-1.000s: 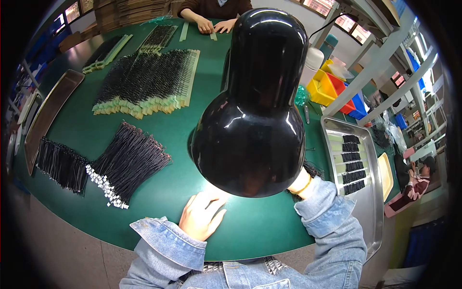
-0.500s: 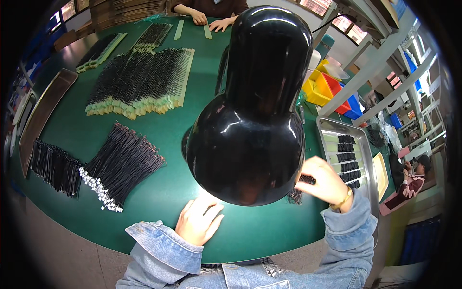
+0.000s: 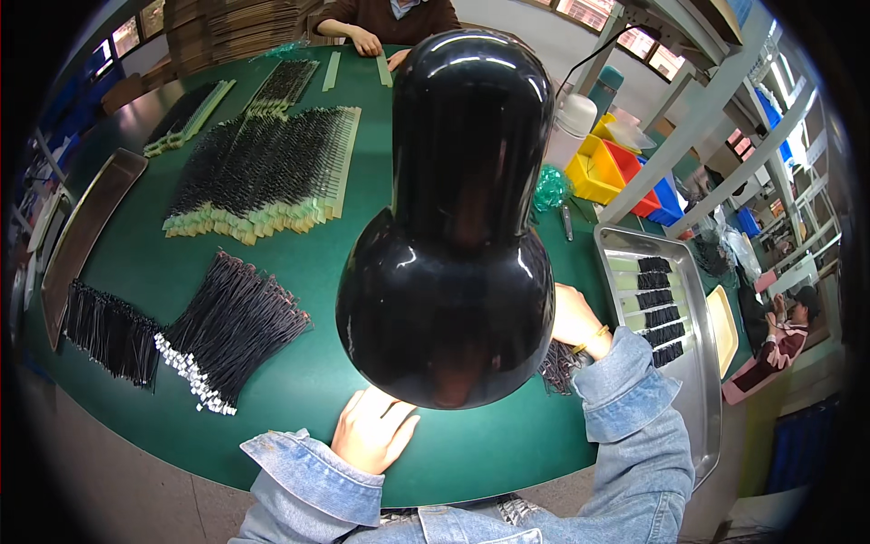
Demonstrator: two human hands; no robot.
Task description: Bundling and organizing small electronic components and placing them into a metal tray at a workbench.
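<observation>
A glossy black lamp head (image 3: 449, 317) hangs in the middle of the view and covers much of the work spot. My left hand (image 3: 373, 431) rests on the green table at its lower edge, thumb and fingers stretched out, with some fingertips under the lamp. Nothing shows in it. To the right, my right hand (image 3: 577, 319) reaches in behind the lamp, so its fingers are hidden. A small heap of thin dark wires (image 3: 559, 367) lies beside its wrist, partly covered by the lamp.
Black cables with white connectors (image 3: 240, 335) lie left, beside another cable bundle (image 3: 109, 335). Rows of black parts on pale strips (image 3: 263, 172) lie farther back. A metal tray (image 3: 702, 390) stands right, coloured bins (image 3: 603, 168) behind it. A co-worker's hand (image 3: 366, 42) holds a strip across the table.
My right hand has moved left and away from me, its fingers going behind the lamp. My left hand stays nearly in place. The whole view has shifted slightly.
</observation>
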